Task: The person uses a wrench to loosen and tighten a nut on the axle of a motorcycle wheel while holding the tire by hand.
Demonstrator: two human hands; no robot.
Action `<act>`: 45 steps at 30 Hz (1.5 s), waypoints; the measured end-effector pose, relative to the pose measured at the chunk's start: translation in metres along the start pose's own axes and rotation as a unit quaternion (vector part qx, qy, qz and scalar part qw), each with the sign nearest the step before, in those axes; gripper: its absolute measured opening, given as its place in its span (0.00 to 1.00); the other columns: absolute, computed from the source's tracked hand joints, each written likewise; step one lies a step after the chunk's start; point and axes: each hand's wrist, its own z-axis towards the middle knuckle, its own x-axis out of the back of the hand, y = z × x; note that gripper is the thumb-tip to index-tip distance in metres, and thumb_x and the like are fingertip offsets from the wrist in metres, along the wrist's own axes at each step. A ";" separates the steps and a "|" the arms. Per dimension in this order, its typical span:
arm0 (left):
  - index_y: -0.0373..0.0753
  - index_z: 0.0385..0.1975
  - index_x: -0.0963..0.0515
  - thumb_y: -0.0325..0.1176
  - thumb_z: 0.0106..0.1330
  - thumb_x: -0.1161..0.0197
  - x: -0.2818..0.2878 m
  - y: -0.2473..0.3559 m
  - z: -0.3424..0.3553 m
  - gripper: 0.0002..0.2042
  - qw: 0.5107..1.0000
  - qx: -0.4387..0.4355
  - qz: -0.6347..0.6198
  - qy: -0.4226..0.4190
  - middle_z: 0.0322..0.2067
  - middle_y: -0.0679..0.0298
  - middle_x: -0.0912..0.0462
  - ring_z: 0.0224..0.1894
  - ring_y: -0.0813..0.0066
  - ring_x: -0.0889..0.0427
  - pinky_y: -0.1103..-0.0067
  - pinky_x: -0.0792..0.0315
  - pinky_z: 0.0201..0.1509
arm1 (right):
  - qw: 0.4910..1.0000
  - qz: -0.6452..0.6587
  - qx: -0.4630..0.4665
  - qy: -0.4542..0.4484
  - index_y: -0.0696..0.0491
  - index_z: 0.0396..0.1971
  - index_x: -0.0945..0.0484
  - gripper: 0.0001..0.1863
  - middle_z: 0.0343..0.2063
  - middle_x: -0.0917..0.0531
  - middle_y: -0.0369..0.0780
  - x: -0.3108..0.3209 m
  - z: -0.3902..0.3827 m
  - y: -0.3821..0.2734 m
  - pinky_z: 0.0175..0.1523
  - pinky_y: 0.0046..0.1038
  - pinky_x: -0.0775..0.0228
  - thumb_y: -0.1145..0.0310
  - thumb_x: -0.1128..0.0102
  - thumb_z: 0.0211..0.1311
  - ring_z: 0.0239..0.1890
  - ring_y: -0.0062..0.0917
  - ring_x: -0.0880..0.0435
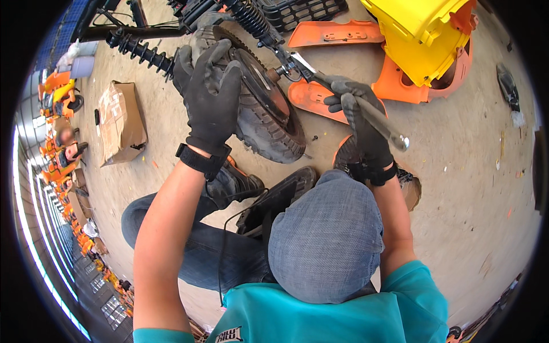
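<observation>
A black knobby-tired wheel (269,134) stands tilted between two coil-spring shock absorbers, the left one (143,53) and the right one (250,22). My left hand (209,94), in a dark glove, grips the tire's upper left side with bent fingers, close to the left shock absorber. In my gloved right hand (363,108) is a long metal wrench (380,121). Its far end reaches the axle area at the lower end of the right shock absorber; the near end sticks out past my palm. Whether it sits on a nut, I cannot tell.
Orange body panels (337,34) and a yellow plastic shell (423,46) lie at the far right. A black crate (303,12) is behind the wheel. At left stands a cardboard box (121,123), with orange vehicles (60,91) beyond. My bent legs (229,257) are close below.
</observation>
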 end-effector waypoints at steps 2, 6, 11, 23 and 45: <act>0.45 0.54 0.21 0.36 0.59 0.34 0.000 -0.007 -0.002 0.20 0.999 -0.037 0.031 0.005 0.57 0.57 0.24 0.67 0.52 0.42 0.60 0.51 0.73 | 1.000 0.003 -0.018 -0.012 0.59 0.52 0.24 0.20 0.54 0.21 0.44 0.005 -0.010 0.011 0.49 0.27 0.22 0.56 0.45 0.73 0.45 0.27 0.15; 0.45 0.54 0.21 0.36 0.60 0.35 -0.002 -0.006 -0.001 0.20 0.999 -0.021 0.025 0.004 0.56 0.56 0.23 0.67 0.51 0.42 0.60 0.51 0.73 | 0.999 0.012 0.022 0.031 0.59 0.55 0.25 0.26 0.57 0.22 0.45 0.001 -0.020 0.028 0.52 0.31 0.22 0.51 0.49 0.74 0.47 0.30 0.16; 0.44 0.53 0.21 0.36 0.60 0.35 0.000 -0.001 -0.001 0.20 1.000 -0.010 0.011 0.003 0.57 0.56 0.24 0.68 0.50 0.42 0.59 0.51 0.73 | 0.997 -0.034 0.070 -0.015 0.59 0.57 0.26 0.24 0.61 0.25 0.45 0.003 -0.018 0.033 0.59 0.31 0.27 0.55 0.51 0.76 0.55 0.30 0.20; 0.44 0.54 0.22 0.34 0.59 0.36 0.001 0.006 0.000 0.20 0.999 0.027 0.017 0.005 0.60 0.52 0.29 0.68 0.50 0.42 0.61 0.50 0.72 | 0.996 -0.081 0.026 -0.020 0.59 0.56 0.24 0.16 0.58 0.22 0.48 0.006 -0.027 0.041 0.61 0.31 0.30 0.74 0.45 0.69 0.60 0.34 0.22; 0.41 0.54 0.21 0.34 0.63 0.38 0.004 0.019 0.003 0.18 0.999 0.024 0.018 0.025 0.57 0.58 0.23 0.70 0.54 0.44 0.62 0.51 0.74 | 0.978 -0.199 0.057 -0.004 0.60 0.57 0.26 0.19 0.51 0.18 0.50 0.009 -0.028 0.055 0.58 0.35 0.27 0.68 0.43 0.69 0.55 0.40 0.18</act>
